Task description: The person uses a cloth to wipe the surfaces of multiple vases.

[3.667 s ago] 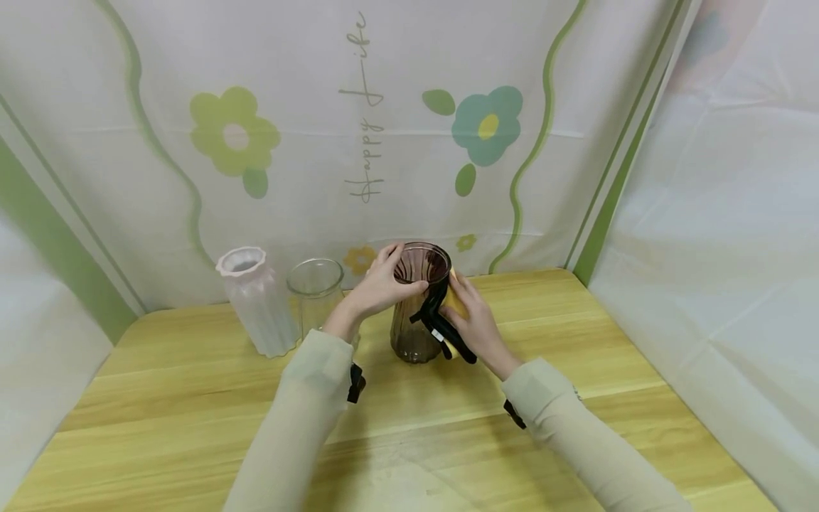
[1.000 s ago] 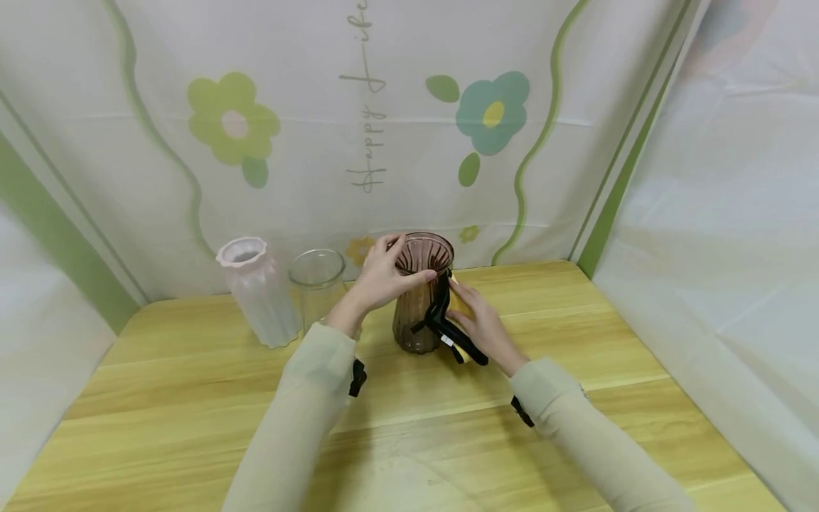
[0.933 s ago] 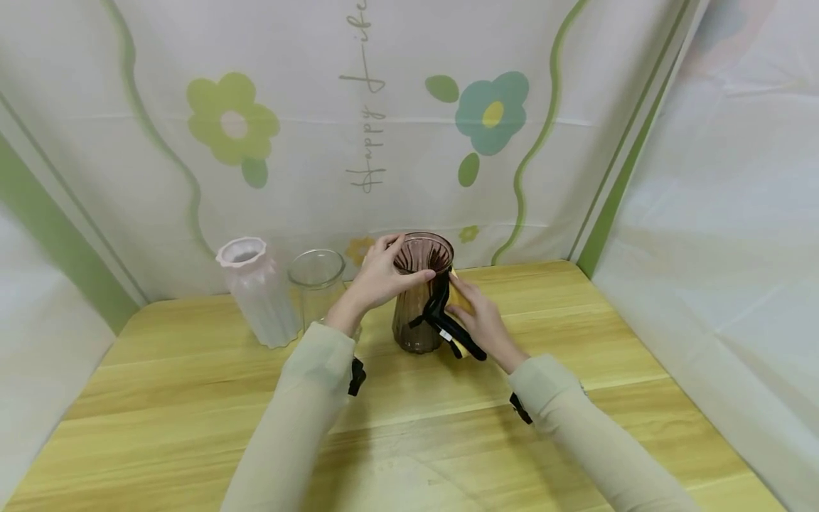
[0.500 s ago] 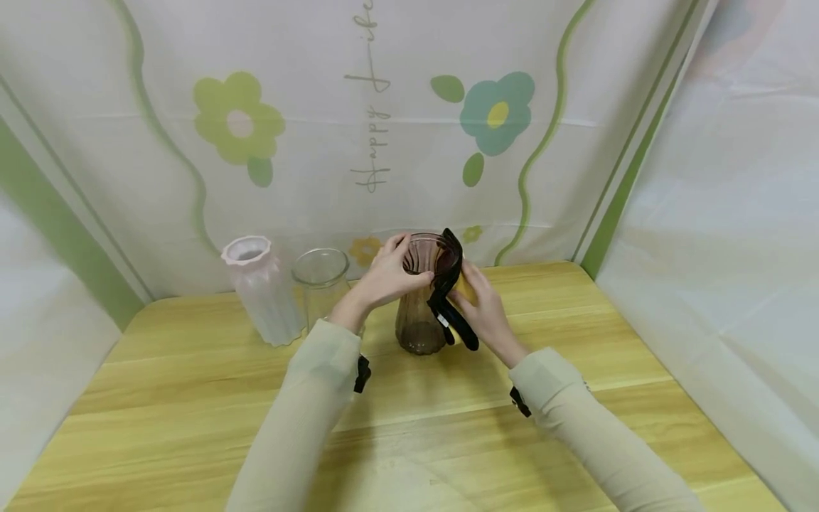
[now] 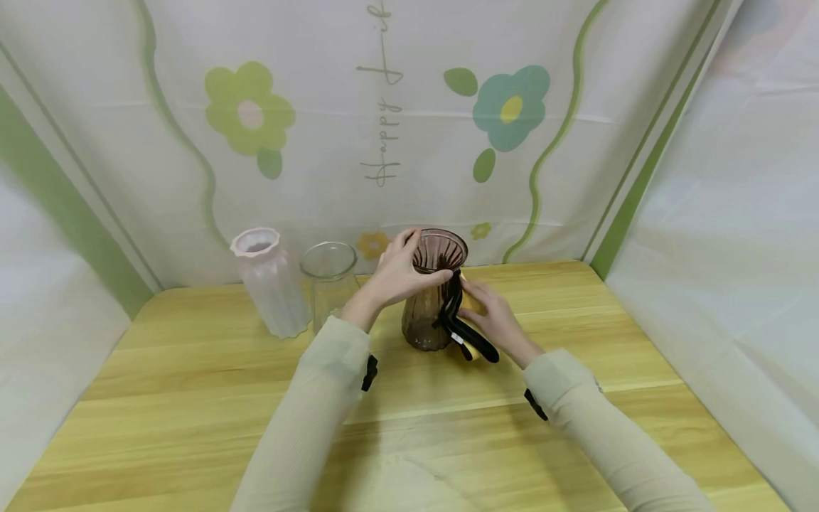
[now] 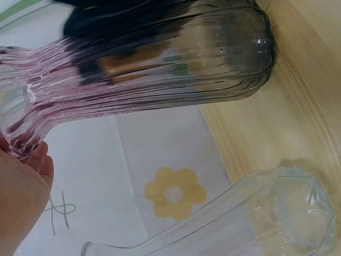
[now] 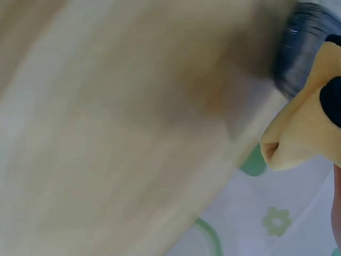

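Observation:
A ribbed purple-brown glass vase [image 5: 424, 323] stands upright on the table. My left hand [image 5: 403, 274] grips its flared rim from the left, thumb across the front and fingers at the far side. Against the vase's right side, my right hand [image 5: 495, 316] holds a soft yellow and black cloth [image 5: 470, 333], its black part hanging down in front. In the left wrist view the cloth shows dark and blurred through and behind the glass vase [image 6: 160, 101]. The right wrist view shows the yellow cloth [image 7: 306, 125] close to the vase's base [image 7: 301, 50]; most of that hand is out of frame.
Left of my left hand stands a clear glass vase [image 5: 329, 267], partly behind the forearm. Farther left is a white and pink fluted vase [image 5: 271, 291]. All stand near the back edge of the wooden table [image 5: 211, 398], before a flower-printed curtain [image 5: 320, 142].
My right hand has brought the cloth down from the vase's rim, where its black part reached half a second ago, to the side. The left hand keeps its hold; the head view shifted slightly.

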`<state>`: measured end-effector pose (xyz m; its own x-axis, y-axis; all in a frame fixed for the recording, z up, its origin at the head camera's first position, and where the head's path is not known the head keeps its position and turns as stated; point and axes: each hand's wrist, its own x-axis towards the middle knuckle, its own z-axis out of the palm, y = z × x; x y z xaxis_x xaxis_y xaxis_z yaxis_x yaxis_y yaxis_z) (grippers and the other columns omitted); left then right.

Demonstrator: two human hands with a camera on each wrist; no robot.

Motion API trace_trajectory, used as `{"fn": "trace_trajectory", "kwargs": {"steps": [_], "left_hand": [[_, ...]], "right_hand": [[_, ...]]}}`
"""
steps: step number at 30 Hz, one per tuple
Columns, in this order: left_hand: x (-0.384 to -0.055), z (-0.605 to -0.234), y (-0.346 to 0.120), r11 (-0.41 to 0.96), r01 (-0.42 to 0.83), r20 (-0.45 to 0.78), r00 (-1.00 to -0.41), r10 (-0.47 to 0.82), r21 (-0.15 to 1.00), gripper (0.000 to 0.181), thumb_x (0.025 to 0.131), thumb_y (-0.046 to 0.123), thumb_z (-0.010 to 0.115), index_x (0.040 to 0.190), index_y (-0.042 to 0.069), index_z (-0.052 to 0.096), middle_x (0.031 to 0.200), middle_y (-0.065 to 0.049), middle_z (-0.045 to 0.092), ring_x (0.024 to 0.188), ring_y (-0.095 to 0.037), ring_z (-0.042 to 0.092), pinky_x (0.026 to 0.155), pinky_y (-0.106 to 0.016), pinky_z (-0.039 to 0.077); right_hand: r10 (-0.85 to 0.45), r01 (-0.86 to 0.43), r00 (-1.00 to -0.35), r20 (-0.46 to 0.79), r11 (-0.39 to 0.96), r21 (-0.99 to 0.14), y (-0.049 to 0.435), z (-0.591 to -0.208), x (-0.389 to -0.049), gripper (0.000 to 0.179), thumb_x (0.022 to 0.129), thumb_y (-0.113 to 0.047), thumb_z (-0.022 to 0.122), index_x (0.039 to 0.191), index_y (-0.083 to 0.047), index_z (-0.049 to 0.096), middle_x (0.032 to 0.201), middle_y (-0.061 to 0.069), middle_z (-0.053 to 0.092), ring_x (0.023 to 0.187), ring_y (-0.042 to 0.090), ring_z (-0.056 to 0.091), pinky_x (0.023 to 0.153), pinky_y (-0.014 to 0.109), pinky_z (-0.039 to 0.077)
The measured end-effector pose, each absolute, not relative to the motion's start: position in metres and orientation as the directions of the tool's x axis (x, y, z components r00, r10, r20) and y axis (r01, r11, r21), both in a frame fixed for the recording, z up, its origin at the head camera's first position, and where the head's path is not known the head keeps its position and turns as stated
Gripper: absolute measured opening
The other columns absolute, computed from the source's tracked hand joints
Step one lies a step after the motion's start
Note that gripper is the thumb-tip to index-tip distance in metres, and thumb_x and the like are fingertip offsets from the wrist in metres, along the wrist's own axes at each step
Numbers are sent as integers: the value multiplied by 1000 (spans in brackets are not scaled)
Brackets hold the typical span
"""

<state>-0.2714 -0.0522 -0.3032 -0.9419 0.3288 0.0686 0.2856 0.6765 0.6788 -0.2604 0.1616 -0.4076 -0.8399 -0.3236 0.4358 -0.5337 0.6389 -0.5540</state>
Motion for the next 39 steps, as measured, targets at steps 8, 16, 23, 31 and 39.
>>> {"fn": "trace_trajectory", "kwargs": {"steps": [8,16,23,31,39], "left_hand": [[-274,-305,-48,665,296,93,-942,322,686,105,79,62,66,155,14,10,162,-1,8,148,-36,11,116,-59,20],[-272,-304,-46,716,322,149,-944,296,619,102,79,65,63,154,15,15,158,-7,12,145,-30,17,117,-53,22],[-271,-301,-51,723,337,147,-938,315,604,96,84,61,60,154,10,18,159,-7,16,144,-31,19,117,-52,23],[-275,-298,-57,718,364,125,-923,364,593,91,86,52,59,154,9,17,161,-7,15,147,-31,17,120,-51,14],[-276,-303,-57,702,368,121,-918,377,609,92,85,51,58,154,10,14,161,-8,13,147,-31,15,120,-51,12]], "right_hand": [[-331,-473,-879,343,694,-543,171,-431,-258,63,84,-6,70,140,3,43,138,28,48,127,45,47,106,56,38],[-311,-495,-863,399,684,-536,168,-419,-256,63,84,-7,69,141,1,44,140,27,47,129,44,46,108,55,37],[-286,-557,-811,510,647,-522,160,-397,-259,62,83,-7,70,140,0,46,138,24,51,126,42,49,106,54,39],[-208,-562,-795,570,608,-561,149,-385,-259,59,88,-3,64,143,2,41,143,25,45,131,42,44,109,54,36],[-253,-542,-816,519,647,-537,145,-388,-259,63,85,-4,67,141,5,40,141,29,44,128,46,44,107,57,37]]}}
